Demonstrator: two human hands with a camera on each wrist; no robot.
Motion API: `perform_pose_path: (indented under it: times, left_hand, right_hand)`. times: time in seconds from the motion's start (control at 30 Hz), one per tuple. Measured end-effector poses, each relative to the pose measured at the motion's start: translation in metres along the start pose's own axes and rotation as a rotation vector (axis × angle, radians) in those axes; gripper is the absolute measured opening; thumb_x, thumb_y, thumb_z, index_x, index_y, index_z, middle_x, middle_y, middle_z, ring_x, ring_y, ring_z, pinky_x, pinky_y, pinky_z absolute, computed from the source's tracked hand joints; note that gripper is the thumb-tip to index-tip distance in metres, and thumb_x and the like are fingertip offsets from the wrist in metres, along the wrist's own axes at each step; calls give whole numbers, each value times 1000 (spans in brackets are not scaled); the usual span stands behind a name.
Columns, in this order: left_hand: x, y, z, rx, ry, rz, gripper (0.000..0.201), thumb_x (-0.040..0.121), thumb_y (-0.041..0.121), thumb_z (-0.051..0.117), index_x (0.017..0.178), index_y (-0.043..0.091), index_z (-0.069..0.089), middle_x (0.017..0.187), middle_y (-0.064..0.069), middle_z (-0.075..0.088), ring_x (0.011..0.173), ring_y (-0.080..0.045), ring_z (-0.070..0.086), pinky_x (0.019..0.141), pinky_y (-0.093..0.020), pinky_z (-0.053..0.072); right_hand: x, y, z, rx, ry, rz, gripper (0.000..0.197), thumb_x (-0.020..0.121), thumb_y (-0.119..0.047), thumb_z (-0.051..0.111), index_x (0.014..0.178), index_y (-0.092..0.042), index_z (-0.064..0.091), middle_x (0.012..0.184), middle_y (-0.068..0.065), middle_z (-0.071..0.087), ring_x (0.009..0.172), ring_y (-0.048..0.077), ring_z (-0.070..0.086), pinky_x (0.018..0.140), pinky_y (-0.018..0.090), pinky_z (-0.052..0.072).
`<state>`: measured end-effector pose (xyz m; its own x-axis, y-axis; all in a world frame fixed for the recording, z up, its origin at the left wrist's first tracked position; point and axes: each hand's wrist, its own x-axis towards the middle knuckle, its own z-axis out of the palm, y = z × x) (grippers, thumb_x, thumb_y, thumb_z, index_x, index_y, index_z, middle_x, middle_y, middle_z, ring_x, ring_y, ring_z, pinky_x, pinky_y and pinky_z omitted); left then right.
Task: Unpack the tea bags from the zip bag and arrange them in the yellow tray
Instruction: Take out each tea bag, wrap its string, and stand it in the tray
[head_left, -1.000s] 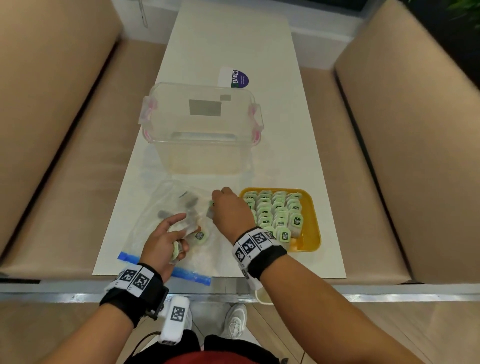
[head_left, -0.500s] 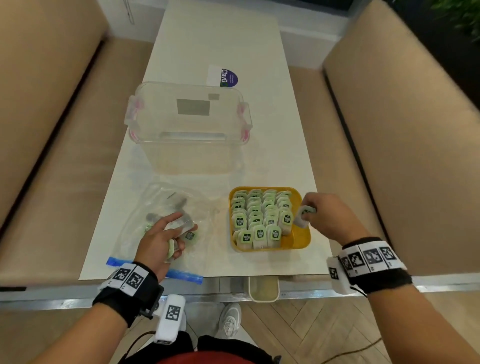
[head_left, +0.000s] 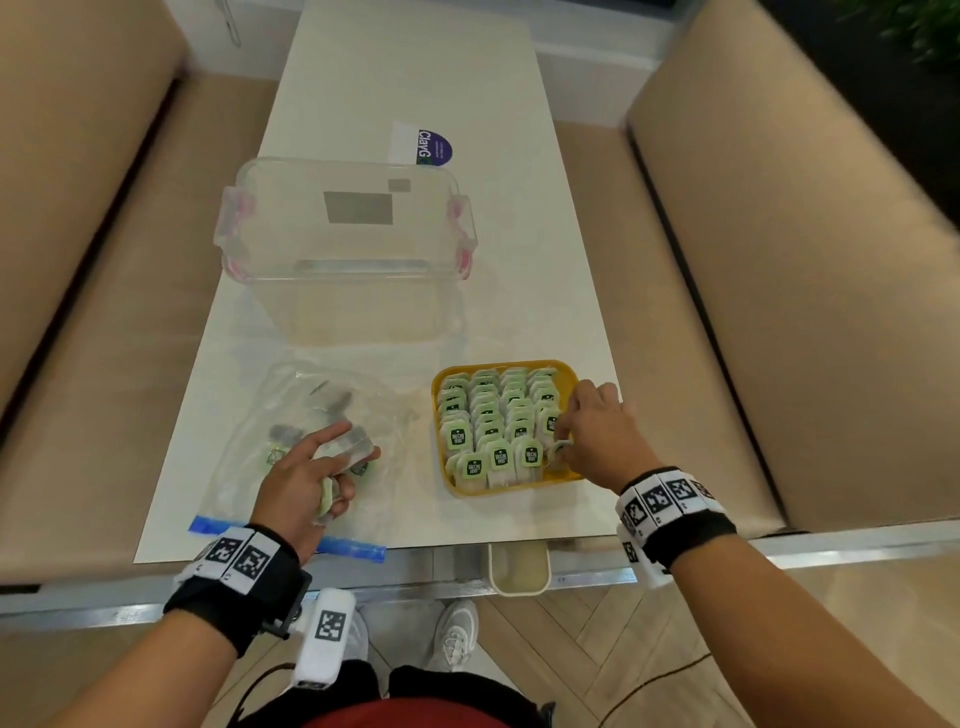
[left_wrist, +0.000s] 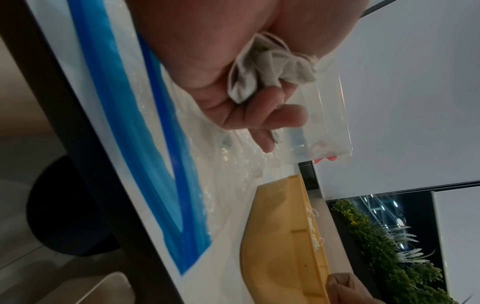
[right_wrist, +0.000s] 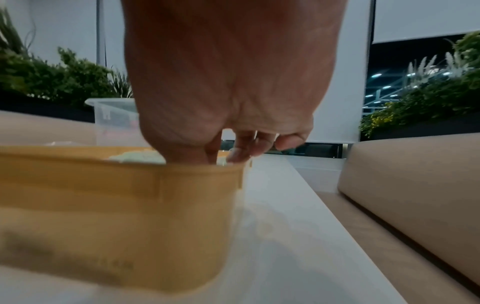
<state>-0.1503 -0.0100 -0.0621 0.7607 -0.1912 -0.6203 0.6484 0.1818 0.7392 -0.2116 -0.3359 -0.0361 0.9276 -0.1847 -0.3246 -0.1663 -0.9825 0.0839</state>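
The yellow tray (head_left: 519, 490) sits at the table's front right, with rows of green-tagged tea bags (head_left: 488, 426) standing in it. My right hand (head_left: 565, 442) reaches over the tray's right side and pinches one tea bag (head_left: 559, 450) low in the front right corner. In the right wrist view its fingertips (right_wrist: 235, 154) dip behind the tray wall (right_wrist: 124, 195). The clear zip bag (head_left: 291, 415) with a blue zipper (head_left: 358, 546) lies flat to the left. My left hand (head_left: 311, 475) rests on it, fingers curled round a crumpled tea bag (left_wrist: 259, 67).
A clear plastic box (head_left: 343, 249) with pink latches stands behind the bag and tray. A printed card (head_left: 423, 144) lies further back. Beige benches (head_left: 779, 312) flank the narrow white table (head_left: 519, 291). A small cream cup (head_left: 519, 569) hangs at the table's front edge.
My right hand carried a tea bag from the zip bag across to the tray and has lowered it into the front right corner. The left hand stayed on the bag.
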Motion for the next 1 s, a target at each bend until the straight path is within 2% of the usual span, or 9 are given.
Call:
perform_pose_path:
  times: [0.1, 0.17, 0.23, 0.3, 0.37, 0.53, 0.7, 0.83, 1.0]
  left_hand:
    - [-1, 0, 1, 0, -4, -1, 39, 92, 0, 57, 127, 17, 63, 107, -22, 74, 47, -15, 42, 33, -18, 27]
    - [-1, -1, 2, 0, -6, 1, 39, 91, 1, 59, 127, 17, 63, 107, -22, 74, 47, -16, 42, 34, -19, 27]
    - [-1, -1, 2, -1, -6, 3, 39, 92, 0, 57, 127, 17, 63, 107, -22, 74, 47, -16, 42, 34, -19, 27]
    - [1, -2, 1, -2, -8, 3, 39, 93, -1, 53, 127, 16, 62, 107, -23, 74, 46, -16, 43, 34, -19, 28]
    - [3, -3, -1, -5, -11, 0, 40, 94, -2, 52, 128, 16, 62, 107, -24, 73, 45, -15, 44, 35, -19, 30]
    - [6, -3, -3, -13, -18, -5, 39, 95, -2, 52, 128, 17, 62, 107, -24, 73, 46, -15, 44, 35, -20, 31]
    - [7, -3, -3, -14, -19, -5, 39, 96, -2, 51, 128, 16, 62, 107, -24, 73, 47, -15, 44, 35, -20, 32]
    - [7, -3, -3, -20, -14, -9, 39, 96, -2, 51, 128, 16, 63, 107, -24, 73, 46, -15, 44, 35, -21, 32]
    - [6, -2, -2, -9, -21, -5, 38, 95, -2, 51, 126, 16, 63, 107, -23, 74, 47, -16, 43, 36, -20, 32]
  right_hand:
    - [0, -3, 3, -48, 92, 3, 18, 77, -35, 71, 94, -31, 71, 109, 2, 44, 100, 27, 40, 78, 39, 33]
    - [1, -5, 4, -66, 108, 24, 19, 64, -29, 79, 81, -29, 70, 99, 3, 47, 89, 28, 43, 69, 37, 31]
    - [1, -5, 7, -62, 149, 41, 25, 57, -25, 81, 77, -27, 67, 95, 3, 46, 83, 27, 43, 65, 35, 32]
    - [1, -4, 6, -30, 194, 49, 34, 57, -28, 82, 85, -26, 63, 101, 3, 45, 87, 26, 43, 67, 35, 37]
    - [-1, 0, 2, 24, 198, 93, 52, 57, -40, 84, 100, -24, 58, 114, 3, 42, 97, 26, 43, 73, 38, 42]
    - [-4, 3, 2, 38, 105, 183, 94, 54, -61, 83, 124, -15, 41, 131, 7, 33, 109, 27, 40, 82, 42, 48]
    - [5, -5, 11, -24, 39, 153, 88, 64, -60, 78, 124, -12, 36, 131, 9, 30, 106, 28, 41, 83, 44, 51]
    - [10, -8, 13, -71, 31, 141, 77, 68, -51, 78, 122, -13, 38, 126, 9, 32, 106, 28, 40, 80, 41, 51]
    - [14, -8, 16, -95, 40, 134, 67, 71, -53, 75, 116, -14, 44, 120, 8, 35, 103, 26, 41, 74, 37, 48]
